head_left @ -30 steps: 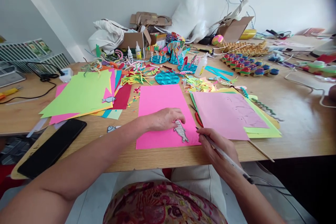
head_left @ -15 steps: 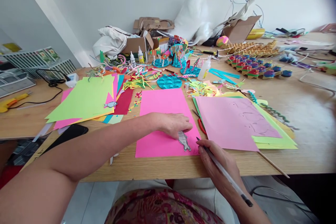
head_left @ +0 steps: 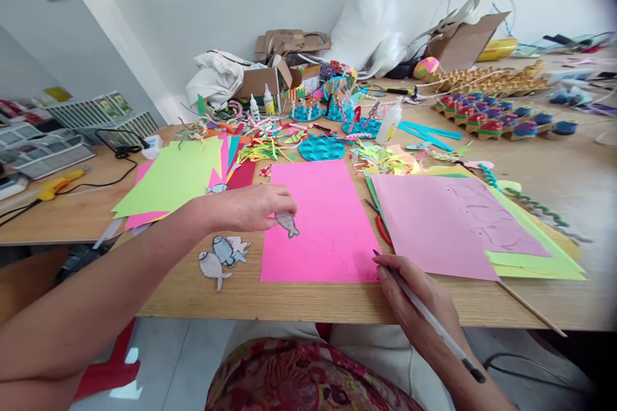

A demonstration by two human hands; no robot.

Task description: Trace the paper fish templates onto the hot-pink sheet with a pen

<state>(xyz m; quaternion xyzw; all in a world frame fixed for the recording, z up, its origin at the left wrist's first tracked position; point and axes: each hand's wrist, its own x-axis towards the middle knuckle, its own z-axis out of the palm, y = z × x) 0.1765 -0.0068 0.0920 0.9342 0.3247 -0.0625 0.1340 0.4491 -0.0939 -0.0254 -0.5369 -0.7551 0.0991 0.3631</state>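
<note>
Midway through a paper-craft session, a small grey paper fish cut-out [head_left: 288, 223] is pinched between the fingertips of the left hand [head_left: 250, 207] and held over the upper left part of a bright pink sheet of paper [head_left: 318, 205] lying flat on a wooden table [head_left: 308, 302]. The right hand [head_left: 417, 295] is closed around a slim white pencil [head_left: 429, 321], its tip resting at the lower right corner of the pink sheet, where faint pencil lines [head_left: 349, 260] can be made out; what they outline is too faint to tell. Three more grey fish cut-outs [head_left: 222, 255] are laid together on the bare wood just left of the sheet. Judged from the single faint marking and the otherwise blank sheet, the drawing work is taken to be at an early stage, with most of the paper yet to be used. A paler pink sheet bearing pencil outlines [head_left: 457, 221] is stacked on green and yellow paper to the right, red-handled scissors [head_left: 382, 231] are tucked partly beneath it, and a lime green sheet [head_left: 168, 176] tops a pile at left.
</note>
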